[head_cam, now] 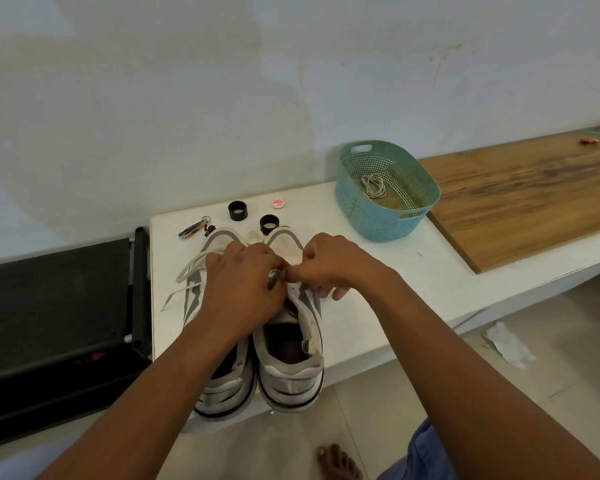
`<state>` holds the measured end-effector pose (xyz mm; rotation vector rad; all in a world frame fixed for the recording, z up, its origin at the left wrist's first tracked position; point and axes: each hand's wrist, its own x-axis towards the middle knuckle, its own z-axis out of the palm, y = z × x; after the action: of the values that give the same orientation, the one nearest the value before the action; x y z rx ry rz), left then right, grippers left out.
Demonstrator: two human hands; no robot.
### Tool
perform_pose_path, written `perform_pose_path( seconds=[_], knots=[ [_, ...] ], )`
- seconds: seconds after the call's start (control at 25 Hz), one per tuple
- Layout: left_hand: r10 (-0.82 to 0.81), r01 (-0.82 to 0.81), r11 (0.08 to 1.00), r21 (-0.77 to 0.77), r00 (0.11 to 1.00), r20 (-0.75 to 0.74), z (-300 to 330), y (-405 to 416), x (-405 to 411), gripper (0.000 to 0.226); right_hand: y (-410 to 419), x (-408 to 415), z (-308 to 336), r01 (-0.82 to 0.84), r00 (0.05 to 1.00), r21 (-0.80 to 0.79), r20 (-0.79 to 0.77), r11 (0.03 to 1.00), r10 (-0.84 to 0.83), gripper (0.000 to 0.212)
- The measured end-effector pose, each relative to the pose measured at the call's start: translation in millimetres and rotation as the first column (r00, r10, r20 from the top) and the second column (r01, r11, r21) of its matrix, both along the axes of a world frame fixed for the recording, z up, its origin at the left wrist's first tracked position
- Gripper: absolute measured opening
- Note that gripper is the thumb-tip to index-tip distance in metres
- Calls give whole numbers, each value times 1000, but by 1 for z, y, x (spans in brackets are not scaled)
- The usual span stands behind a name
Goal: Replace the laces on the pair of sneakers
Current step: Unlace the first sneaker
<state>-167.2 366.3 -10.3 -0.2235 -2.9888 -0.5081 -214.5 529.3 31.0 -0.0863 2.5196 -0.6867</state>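
Observation:
Two white-and-grey sneakers stand side by side on the white counter (378, 271), heels toward me. My left hand (243, 289) lies over the left sneaker (227, 389) and reaches across to the right sneaker (293, 362). My right hand (329, 265) pinches something small and white at the right sneaker's eyelet row, fingertips meeting the left hand's; the lace there is mostly hidden by my fingers. A white lace (187, 275) trails loose off the left sneaker onto the counter. A coiled lace (373, 185) lies in the teal basket (354, 206).
Behind the shoes lie two black rings (238, 210), a small red-and-white disc (278, 204) and a nail clipper (194, 228). A wooden board (534, 199) covers the counter's right part. A black rack (59, 306) stands left. My bare foot (338, 462) is on the tiled floor.

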Motion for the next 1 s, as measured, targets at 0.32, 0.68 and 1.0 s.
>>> perform_pose_path(
  seconds=[0.32, 0.68, 1.0],
  knots=[
    [97, -98, 995, -35, 995, -40, 2, 19, -9, 15, 9, 3, 4, -8, 986, -72, 167, 997, 20, 32],
    [49, -50, 994, 98, 999, 9, -3, 14, -16, 15, 7, 4, 2, -57, 992, -70, 111, 996, 64, 18],
    [245, -219, 892, 396, 970, -15, 0, 6, -12, 5, 16, 2, 5, 77, 979, -176, 202, 981, -41, 32]
  ],
)
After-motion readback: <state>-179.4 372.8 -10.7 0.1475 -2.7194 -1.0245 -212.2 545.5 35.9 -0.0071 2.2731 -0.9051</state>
